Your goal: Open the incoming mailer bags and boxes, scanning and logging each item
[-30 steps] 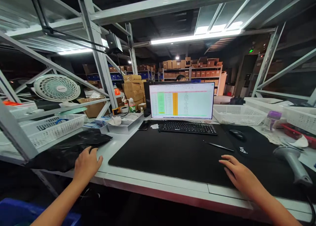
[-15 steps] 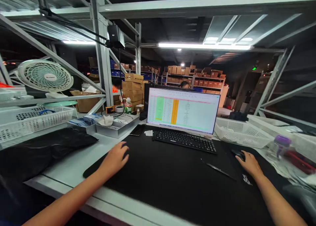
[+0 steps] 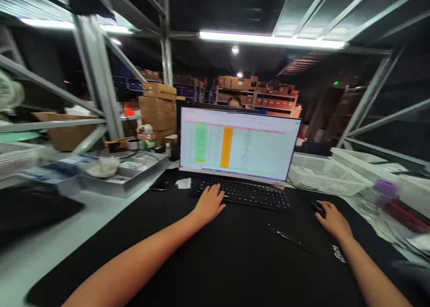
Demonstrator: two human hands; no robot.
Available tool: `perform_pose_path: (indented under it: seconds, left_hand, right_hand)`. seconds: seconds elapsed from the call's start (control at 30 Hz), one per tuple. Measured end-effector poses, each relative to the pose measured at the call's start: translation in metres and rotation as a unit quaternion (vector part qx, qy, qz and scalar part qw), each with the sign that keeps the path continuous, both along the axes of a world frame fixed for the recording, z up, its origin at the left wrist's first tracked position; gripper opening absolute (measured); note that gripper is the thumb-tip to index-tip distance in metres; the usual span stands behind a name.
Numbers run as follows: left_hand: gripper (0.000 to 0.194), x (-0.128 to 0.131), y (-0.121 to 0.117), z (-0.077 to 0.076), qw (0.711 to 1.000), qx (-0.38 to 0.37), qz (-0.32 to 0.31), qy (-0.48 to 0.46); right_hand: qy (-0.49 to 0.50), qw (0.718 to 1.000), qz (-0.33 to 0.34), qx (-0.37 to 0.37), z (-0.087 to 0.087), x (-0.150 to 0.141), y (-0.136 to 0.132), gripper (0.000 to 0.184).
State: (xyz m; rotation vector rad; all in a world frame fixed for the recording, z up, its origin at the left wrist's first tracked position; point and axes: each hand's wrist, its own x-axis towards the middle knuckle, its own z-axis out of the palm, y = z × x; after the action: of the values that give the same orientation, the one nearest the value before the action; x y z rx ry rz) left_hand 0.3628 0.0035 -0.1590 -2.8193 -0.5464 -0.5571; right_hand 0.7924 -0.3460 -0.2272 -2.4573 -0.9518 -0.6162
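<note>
My left hand (image 3: 208, 204) lies palm down with fingers stretched over the left end of the black keyboard (image 3: 251, 194). On the right side of the black desk mat (image 3: 215, 257), my right hand (image 3: 333, 218) is curved over a black computer mouse (image 3: 318, 208), which its fingers partly hide. Behind the keyboard a lit monitor (image 3: 265, 146) shows a spreadsheet with a green and an orange column. A slim dark pen-like tool (image 3: 292, 239) rests on the mat between my hands. Left of the keyboard are a white paper scrap (image 3: 183, 183) and a dark phone (image 3: 161, 184).
Grey trays (image 3: 124, 188) with small items and a bottle (image 3: 148, 139) stand at the left. White plastic baskets (image 3: 331, 177) and a purple-lidded cup (image 3: 384, 193) are on the right. Stacked cartons (image 3: 157, 108) and a metal post (image 3: 99, 74) rise behind; a person's head shows above the monitor.
My left hand has moved right from the mat's left edge onto the keyboard. My right hand stays on the mouse. The view has shifted, bringing the monitor nearer.
</note>
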Motion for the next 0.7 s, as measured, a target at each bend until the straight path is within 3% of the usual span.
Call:
perform_pose_path:
  seconds: [0.1, 0.33, 0.53, 0.7]
  left_hand:
    - [0.049, 0.010, 0.013, -0.009, 0.999, -0.011, 0.028, -0.027]
    - [0.054, -0.003, 0.028, -0.024, 0.993, 0.013, 0.102, -0.054]
    - [0.053, 0.001, 0.019, -0.017, 0.992, -0.033, 0.121, -0.032]
    - [0.055, -0.005, 0.010, -0.011, 0.990, -0.057, 0.125, -0.005]
  right_hand:
    - [-0.002, 0.999, -0.046, -0.012, 0.002, -0.004, 0.002, 0.056]
    - [-0.006, 0.995, -0.087, -0.045, 0.007, -0.009, 0.001, 0.047]
    - [0.007, 0.995, -0.078, -0.061, 0.014, -0.014, -0.002, 0.052]
    - [0.005, 0.998, -0.038, -0.058, -0.003, 0.012, -0.011, 0.067]
